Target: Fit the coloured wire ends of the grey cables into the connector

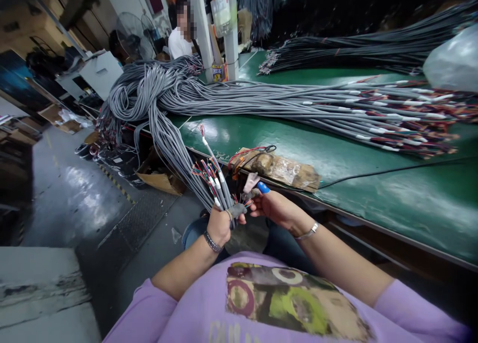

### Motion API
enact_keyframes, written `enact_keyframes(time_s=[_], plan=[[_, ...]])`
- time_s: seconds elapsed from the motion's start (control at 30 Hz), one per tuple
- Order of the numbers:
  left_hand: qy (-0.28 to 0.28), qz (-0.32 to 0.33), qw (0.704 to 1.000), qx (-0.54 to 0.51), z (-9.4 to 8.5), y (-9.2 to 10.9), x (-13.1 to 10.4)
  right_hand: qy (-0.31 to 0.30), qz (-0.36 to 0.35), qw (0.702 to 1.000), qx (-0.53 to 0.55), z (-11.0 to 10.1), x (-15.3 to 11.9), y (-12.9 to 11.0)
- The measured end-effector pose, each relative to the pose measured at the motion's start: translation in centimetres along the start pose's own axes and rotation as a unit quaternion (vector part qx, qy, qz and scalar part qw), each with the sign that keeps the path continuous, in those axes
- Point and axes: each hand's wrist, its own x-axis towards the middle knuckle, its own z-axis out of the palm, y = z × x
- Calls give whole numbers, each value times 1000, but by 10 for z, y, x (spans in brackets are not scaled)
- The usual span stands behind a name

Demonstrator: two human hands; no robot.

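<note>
A bundle of grey cables (223, 192) with white sleeves and thin coloured wires at its ends is gripped in my left hand (221, 224). The thumb of that hand wears a grey covering. Just to the right, my right hand (272, 207) is closed at the fingertips around thin coloured wires (247, 202) by the left thumb. Blue tape (263, 187) wraps one of its fingers, and a pinkish scrap (251, 182) shows beside it. Beyond my hands, a tape-covered wooden block (287, 171) with red and black wires lies on the table edge.
Long grey cables (261, 98) stretch across the green table (336, 159), coiled at the left. Black cables (351, 54) lie at the back near a clear plastic bag (453, 59). A person (181, 39) is beyond the white post (231, 49). A cardboard box (160, 176) stands below the table.
</note>
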Motion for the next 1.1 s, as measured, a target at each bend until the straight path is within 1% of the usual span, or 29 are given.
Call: enact_keyframes(time_s=[0.13, 0.33, 0.47, 0.67, 0.73, 0.8, 0.83, 0.87, 0.97, 1.0, 1.03, 1.1], plan=[[5, 6, 1000, 12, -1, -1, -3, 17, -1, 999, -40, -4, -4, -5], [13, 2, 1000, -9, 0, 8, -1, 39, -24, 999, 12, 7, 4, -14], [12, -12, 999, -40, 1, 14, 3, 73, -76, 994, 30, 15, 10, -13], [-2, -28, 999, -45, 2, 17, 6, 109, -135, 985, 13, 22, 11, -4], [-2, -26, 999, -44, 2, 16, 7, 144, -165, 976, -3, 23, 13, -1], [-1, -27, 999, -44, 2, 15, 8, 188, -202, 961, -33, 23, 14, 3], [-1, -29, 999, -44, 2, 15, 8, 199, -213, 956, -44, 22, 15, 4], [-3, -30, 999, -43, 2, 14, 8, 196, -213, 956, -49, 22, 15, 4], [-10, -27, 999, -38, 3, 14, 9, 130, -176, 975, -31, 22, 15, 4], [-10, -25, 999, -37, 3, 15, 9, 118, -173, 977, -28, 22, 14, 3], [-9, -26, 999, -35, 3, 15, 9, 123, -183, 975, -34, 22, 14, 2], [-7, -32, 999, -31, 4, 17, 9, 170, -228, 956, -71, 22, 13, 1]])
